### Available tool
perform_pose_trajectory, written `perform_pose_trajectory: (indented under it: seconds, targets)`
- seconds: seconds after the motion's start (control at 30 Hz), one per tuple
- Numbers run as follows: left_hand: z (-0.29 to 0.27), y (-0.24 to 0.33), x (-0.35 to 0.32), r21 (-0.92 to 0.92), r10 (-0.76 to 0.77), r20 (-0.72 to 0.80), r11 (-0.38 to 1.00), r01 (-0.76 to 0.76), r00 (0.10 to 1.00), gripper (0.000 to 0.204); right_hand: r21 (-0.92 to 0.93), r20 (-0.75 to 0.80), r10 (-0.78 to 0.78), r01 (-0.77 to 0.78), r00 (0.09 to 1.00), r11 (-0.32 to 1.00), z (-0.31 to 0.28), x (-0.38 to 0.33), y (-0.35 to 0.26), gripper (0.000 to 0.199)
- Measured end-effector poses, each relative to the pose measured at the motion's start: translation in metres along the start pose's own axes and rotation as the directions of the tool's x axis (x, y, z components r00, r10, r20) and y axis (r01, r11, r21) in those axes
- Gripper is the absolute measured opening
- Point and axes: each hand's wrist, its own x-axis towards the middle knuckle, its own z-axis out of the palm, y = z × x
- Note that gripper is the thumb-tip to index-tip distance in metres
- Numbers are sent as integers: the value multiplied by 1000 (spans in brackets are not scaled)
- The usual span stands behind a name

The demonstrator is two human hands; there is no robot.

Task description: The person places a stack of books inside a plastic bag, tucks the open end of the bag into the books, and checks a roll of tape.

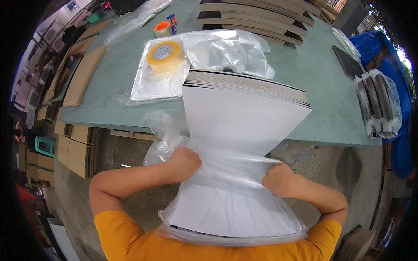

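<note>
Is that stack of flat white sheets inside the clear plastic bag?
Partly in: the plastic bag covers the near end of the stack, whose far end is bare.

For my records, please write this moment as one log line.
left grip: holds clear plastic; right grip: same; white-faced stack: partly covered

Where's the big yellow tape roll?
In the head view, the yellow tape roll lies upper left of centre, atop flat plastic packaging on the table, left of the white stack.
</note>
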Motion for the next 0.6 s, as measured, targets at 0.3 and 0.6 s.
perform_pose_trajectory:
  seconds: [0.3, 0.6]
  targets:
    - [-59, -52, -46, -826, -772, -564, 528, -198, 294, 20, 620, -781, 608, 68, 141, 781, -13, -30, 34, 31]
    - [-80, -33, -28, -285, -346, -909, 922, 261, 233, 45, 477, -879, 445, -302, -171, 825, -3, -28, 49, 49]
